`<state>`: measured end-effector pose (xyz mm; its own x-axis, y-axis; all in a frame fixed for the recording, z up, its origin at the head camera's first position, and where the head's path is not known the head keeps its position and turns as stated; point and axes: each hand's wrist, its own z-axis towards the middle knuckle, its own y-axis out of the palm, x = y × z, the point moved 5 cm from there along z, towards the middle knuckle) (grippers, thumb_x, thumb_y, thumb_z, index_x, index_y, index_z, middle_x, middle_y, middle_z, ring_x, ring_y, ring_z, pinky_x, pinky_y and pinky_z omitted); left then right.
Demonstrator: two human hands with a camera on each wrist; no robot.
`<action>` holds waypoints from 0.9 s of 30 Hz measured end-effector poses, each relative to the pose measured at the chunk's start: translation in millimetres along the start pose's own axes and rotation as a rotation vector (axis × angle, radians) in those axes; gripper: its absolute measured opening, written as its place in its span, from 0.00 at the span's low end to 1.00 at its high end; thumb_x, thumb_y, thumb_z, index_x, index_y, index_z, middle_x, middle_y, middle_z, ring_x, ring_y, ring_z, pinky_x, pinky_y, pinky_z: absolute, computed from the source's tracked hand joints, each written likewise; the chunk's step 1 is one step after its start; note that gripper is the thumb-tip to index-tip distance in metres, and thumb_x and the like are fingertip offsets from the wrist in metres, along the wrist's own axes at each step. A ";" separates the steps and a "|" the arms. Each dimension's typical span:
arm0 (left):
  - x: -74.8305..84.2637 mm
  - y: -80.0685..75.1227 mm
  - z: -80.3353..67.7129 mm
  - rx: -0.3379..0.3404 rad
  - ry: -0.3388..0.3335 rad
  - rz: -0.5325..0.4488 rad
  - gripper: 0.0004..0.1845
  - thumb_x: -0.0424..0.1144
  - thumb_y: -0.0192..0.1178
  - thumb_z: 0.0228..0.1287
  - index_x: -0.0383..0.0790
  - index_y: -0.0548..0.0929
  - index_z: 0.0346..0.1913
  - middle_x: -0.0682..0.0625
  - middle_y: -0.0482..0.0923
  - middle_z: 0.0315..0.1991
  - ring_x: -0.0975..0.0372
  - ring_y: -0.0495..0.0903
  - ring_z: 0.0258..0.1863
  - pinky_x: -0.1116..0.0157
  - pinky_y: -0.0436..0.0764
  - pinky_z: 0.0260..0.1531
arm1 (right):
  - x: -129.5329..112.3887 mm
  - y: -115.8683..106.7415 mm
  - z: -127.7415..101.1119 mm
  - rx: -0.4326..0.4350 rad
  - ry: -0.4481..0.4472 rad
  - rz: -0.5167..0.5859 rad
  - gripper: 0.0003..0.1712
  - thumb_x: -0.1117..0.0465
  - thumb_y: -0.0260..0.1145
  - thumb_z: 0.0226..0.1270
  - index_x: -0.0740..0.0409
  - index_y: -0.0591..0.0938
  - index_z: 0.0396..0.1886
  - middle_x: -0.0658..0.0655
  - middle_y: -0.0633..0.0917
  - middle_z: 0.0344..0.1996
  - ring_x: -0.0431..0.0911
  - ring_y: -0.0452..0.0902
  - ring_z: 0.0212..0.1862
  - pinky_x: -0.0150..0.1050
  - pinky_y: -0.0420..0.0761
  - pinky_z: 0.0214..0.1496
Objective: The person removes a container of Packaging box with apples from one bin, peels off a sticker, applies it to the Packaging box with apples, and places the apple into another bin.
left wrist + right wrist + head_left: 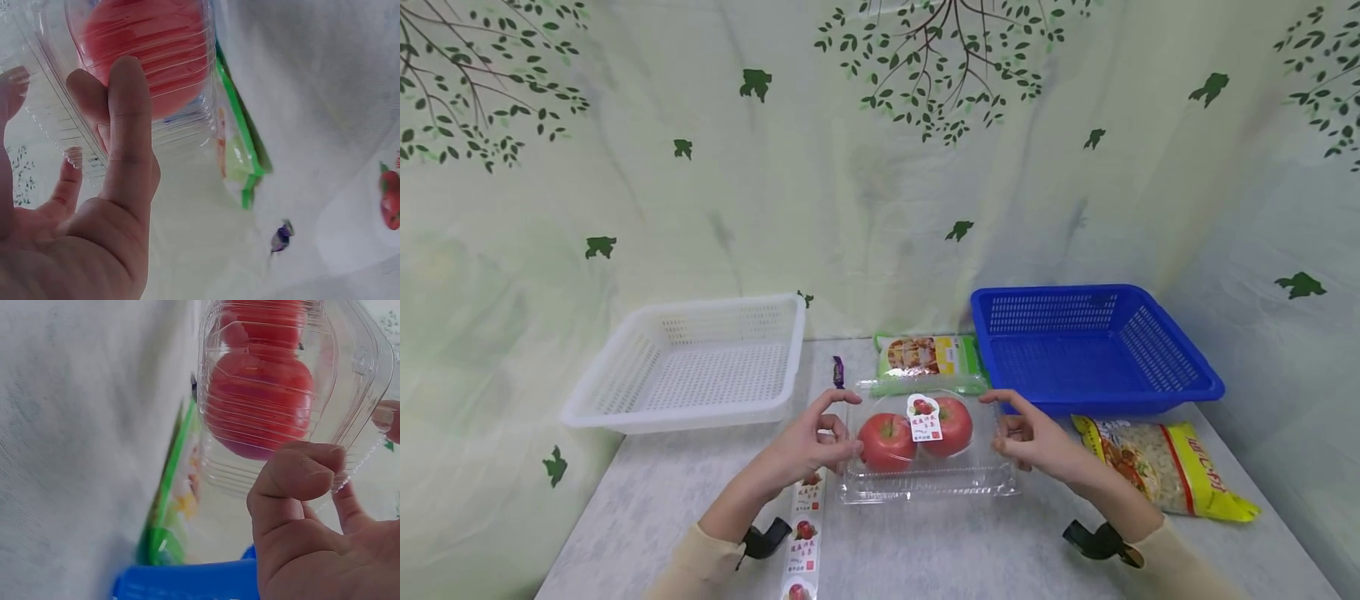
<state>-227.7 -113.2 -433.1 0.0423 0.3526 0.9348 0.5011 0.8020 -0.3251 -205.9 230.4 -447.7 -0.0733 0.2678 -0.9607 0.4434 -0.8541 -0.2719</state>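
Observation:
Both hands hold a clear plastic clamshell box (1000, 482) above the table, one at each end. Inside it lie two red apples (883, 442), side by side, seen through the lid. A white sticker (927, 423) with a red fruit picture sits on the lid over them. My left hand (808, 440) grips the left end with curled fingers, the index finger up at the lid's edge. At the opposite end my right hand (1036, 437) grips in the same way. In the right wrist view, the ribbed side of the box (219, 469) shows near the bent fingers.
Behind the box lie a green-edged food packet (917, 354) and a purple-wrapped candy (838, 372). A white basket (681, 417) stands left, a blue basket (1097, 396) right. A yellow bag (1206, 475) lies by the right forearm, a sticker strip (805, 542) by the left.

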 end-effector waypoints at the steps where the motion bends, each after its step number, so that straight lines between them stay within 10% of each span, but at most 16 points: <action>1: 4.2 -0.7 -0.1 0.002 0.005 0.006 0.35 0.41 0.72 0.68 0.47 0.67 0.74 0.48 0.79 0.35 0.59 0.84 0.30 0.62 0.86 0.31 | -2.6 -1.9 -0.6 0.002 0.007 0.000 0.37 0.64 0.66 0.76 0.62 0.60 0.78 0.51 0.75 0.30 0.40 0.68 0.26 0.36 0.70 0.25; 27: 91.7 12.1 46.7 -0.001 0.090 -0.024 0.35 0.40 0.73 0.68 0.55 0.69 0.73 0.45 0.81 0.37 0.57 0.85 0.27 0.54 0.91 0.37 | -49.9 -85.2 -10.9 0.067 -0.081 -0.104 0.26 0.62 0.59 0.83 0.46 0.63 0.74 0.48 0.75 0.28 0.50 0.67 0.24 0.44 0.73 0.25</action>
<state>-258.1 -48.7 -358.0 0.1073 0.2883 0.9515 0.5037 0.8094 -0.3020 -230.4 294.6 -375.9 -0.1890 0.3218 -0.9278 0.3696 -0.8520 -0.3708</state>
